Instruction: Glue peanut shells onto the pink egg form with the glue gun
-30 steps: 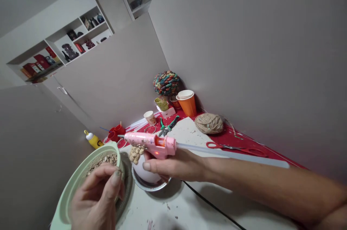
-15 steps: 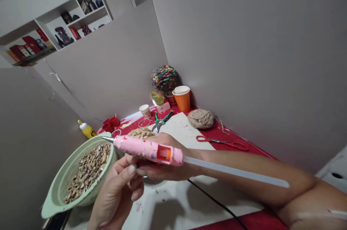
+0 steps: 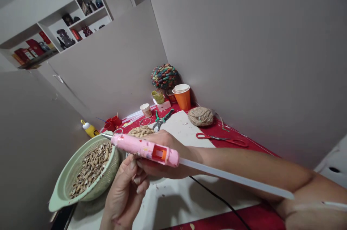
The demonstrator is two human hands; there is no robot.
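Grey walls meet in a corner behind a cluttered white-and-red surface point(image 3: 179, 129). The right hand point(image 3: 159, 159) is clenched round the grip of a pink plastic hot-glue gun point(image 3: 143, 148). It holds the gun roughly level above the surface. The metal nozzle point(image 3: 105, 136) is poised over the far rim of a pale green plastic colander point(image 3: 61, 201), which is heaped with dry brown seed shells point(image 3: 89, 168).

The left hand point(image 3: 126, 190) rises from below. Its fingers are drawn together and curled against the right hand's fingers beneath the gun; whether they pinch a shell cannot be told. A rounded shell-covered mound point(image 3: 141, 131) sits just behind the gun.

Probable hazards:
- **Burn:** the left fingertips lie close under the heated barrel, so a small slip could scorch them.
- **Stray glue:** a drip from the nozzle would likely land in the colander and bond loose shells together.
- **Lever effect:** the long translucent glue stick point(image 3: 235, 179) juts from the rear along the forearm. A knock there could swing the nozzle aside.
- **Snag:** the black power cord point(image 3: 217, 199) trails across the surface and could catch and jerk the gun.
- **Spill:** the colander appears to sit at the surface's near edge, where a nudge from the left wrist might tip it.
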